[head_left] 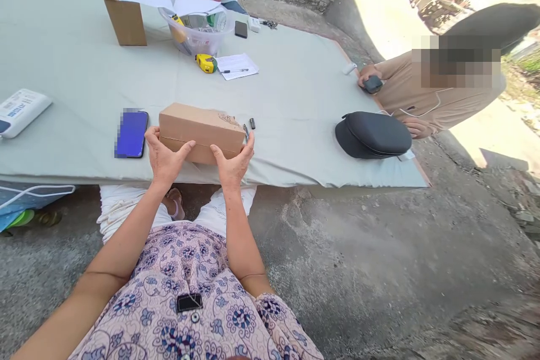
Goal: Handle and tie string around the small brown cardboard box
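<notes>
A brown, oblong cardboard box [202,130] is at the near edge of a counter [291,90] draped in pale green cloth, its underside hidden. The left hand [166,160] and right hand [232,167] grasp its ends, thumbs on the near face, other fingers mostly unseen. Just right of the box, the right hand partly covers a slim dark pen [246,132]. Left of the box lies a blue-screened black phone [133,134], its edge pixelated, and farther left a white plastic device [25,111], cut off. Beyond the box, a translucent plastic basin [201,45] has jumbled contents.
</notes>
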The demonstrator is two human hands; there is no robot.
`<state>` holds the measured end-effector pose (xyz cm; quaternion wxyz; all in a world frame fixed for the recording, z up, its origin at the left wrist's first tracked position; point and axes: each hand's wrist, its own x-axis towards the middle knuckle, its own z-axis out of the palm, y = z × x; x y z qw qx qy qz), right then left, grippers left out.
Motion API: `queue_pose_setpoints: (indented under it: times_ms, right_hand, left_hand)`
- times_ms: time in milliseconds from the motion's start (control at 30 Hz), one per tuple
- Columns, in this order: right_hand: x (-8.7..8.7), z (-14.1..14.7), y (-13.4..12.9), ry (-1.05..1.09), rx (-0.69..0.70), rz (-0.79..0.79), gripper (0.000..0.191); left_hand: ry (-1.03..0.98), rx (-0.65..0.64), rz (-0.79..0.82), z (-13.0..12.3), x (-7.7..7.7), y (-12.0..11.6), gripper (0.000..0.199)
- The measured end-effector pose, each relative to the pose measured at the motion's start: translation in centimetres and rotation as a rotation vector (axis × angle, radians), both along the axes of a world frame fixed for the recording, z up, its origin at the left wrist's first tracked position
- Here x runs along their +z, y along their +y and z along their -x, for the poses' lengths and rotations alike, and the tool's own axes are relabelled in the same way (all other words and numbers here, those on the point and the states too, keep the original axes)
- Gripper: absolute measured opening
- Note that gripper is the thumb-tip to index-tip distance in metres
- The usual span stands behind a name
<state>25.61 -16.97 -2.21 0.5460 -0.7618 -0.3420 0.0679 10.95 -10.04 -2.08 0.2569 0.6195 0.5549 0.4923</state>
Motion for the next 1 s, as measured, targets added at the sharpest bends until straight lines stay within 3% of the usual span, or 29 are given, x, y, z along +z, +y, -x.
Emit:
queue_pose_setpoints:
  times_ms: [333,533,767,1000]
  right_hand:
    - [-1.0,-1.7,-1.0,0.141,0.106,-0.096,0.057]
    - [-1.1,-2.2,-1.5,0.13,0.139,-0.107,0.055]
    - [-0.4,-2.2,-2.2,0.215,0.123,-0.128,0.054]
    - [1.4,-1.4,-2.2,0.095,0.026,0.181,0.064]
  left_hand:
    - [-0.082,-0.043,-0.003,1.2,-0.6,0.6,0.051]
    - [-0.151,-0.072,-0.016,1.4,-1.1,0.8,0.05]
    - [-0.148,-0.005,-0.003,1.7,-0.7,0.7,0.051]
    - [-0.045,0.003,0.109,1.6,-0.6,0.2,0.069]
